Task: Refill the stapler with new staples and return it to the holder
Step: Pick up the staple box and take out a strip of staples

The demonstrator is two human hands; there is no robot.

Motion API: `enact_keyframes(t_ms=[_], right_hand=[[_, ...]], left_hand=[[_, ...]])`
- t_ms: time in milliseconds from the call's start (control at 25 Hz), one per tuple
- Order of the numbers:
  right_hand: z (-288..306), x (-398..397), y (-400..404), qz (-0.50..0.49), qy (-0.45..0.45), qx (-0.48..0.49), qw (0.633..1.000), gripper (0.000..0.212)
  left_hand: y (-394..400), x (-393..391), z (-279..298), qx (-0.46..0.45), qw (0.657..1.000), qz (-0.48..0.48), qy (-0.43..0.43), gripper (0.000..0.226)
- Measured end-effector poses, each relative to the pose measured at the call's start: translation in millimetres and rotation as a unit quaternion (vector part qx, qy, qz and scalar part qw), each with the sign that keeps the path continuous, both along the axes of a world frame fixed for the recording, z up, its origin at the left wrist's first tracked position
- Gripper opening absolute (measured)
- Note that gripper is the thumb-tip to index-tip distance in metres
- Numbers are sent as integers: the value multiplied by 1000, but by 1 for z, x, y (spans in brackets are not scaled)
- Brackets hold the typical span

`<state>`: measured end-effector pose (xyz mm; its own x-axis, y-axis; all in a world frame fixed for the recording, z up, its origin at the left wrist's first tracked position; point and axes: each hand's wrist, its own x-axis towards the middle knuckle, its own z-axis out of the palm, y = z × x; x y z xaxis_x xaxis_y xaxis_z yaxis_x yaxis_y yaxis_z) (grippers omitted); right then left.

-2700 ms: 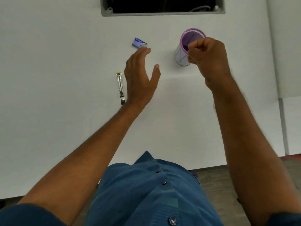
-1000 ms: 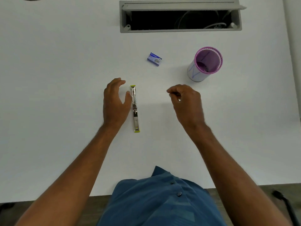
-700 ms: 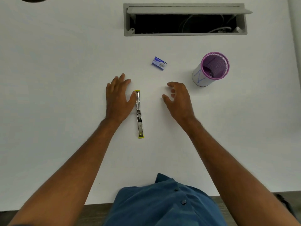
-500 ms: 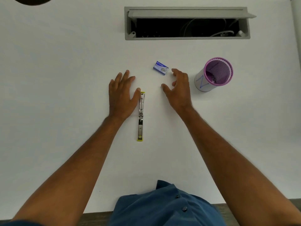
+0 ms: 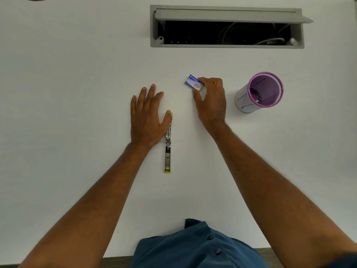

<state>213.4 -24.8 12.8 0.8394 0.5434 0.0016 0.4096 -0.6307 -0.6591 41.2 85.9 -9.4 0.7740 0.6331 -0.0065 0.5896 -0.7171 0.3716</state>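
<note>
Blue box: the staple box (image 5: 193, 85), small, glossy blue-and-white card, now sits under the fingertips of the right hand (image 5: 210, 101); half a second ago that hand was just short of it, and a second ago it hovered near the person, well apart from the box.
Right hand: curled, thumb and fingers closing on the near-right end of the box; whether the box is lifted off the surface (image 5: 77, 93) cannot be told.
Left hand: the left hand (image 5: 147, 117) lies flat and spread, palm down, holding nothing; its thumb touches the far end of the stapler (image 5: 168, 144), where before it was only beside it.
Stapler: on the surface just right of the left hand, between the two forearms, laid out long and straight; bare silvery metal with yellow-green plastic at both ends. It looks opened flat, so the channel is probably ready for loading.
Meaning for the task: reaching for staples appears finished and taking them up is the step in hand; loading, closing and returning are not yet done.
Holder: the holder (image 5: 259, 92) stands to the right of the right hand, a round mesh cup with a purple rim and a pale wall marked in blue; small metal items lie inside.
Surface: matt white, smooth.
</note>
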Motion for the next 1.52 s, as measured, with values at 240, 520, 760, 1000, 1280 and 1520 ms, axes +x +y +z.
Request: enact_keyframes(t_ms=[240,520,760,1000,1280,1520], right_hand=[[6,-4,-8,-53,81,52,994,30],[54,-61,-51,-91,268,184,941,25],[88,-116,-116,-63,316,198,926,36],[101,-137,-150,-45,410,267,871,32],[108,-150,-153,-84,434,296,847,18],[113,-147,-150,-134,485,329,799,9]], left_hand=[[-2,6,13,-78,996,37,-25,51],[-38,26,92,-526,791,195,-246,36],[-122,-2,109,-718,609,161,-297,29],[-147,-30,118,-718,608,154,-302,29],[-157,-36,133,-697,642,129,-291,32],[-162,-35,143,-724,598,163,-302,35]])
